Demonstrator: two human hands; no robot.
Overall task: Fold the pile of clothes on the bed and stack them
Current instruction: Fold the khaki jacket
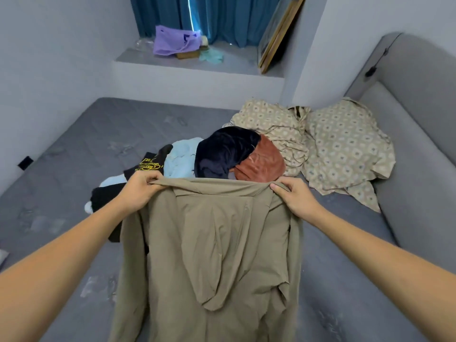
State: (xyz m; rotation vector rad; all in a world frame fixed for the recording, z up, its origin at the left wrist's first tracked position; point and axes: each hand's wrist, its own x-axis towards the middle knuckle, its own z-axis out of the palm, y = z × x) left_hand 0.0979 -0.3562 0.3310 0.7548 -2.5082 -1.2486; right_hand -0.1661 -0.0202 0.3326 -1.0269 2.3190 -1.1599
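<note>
Above bed (74, 149), hoodie (217, 243) hanging lengthwise

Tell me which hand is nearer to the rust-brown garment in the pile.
Right. The right hand grips the khaki jacket at its top edge just below the rust-brown garment. The left hand grips the other shoulder, farther off, by the black printed shirt.

Even, soft, cool light; faint shadows. Bright sliver at curtain (197, 18) gap. Wide-angle bending at edges. Slight overall softness.
</note>
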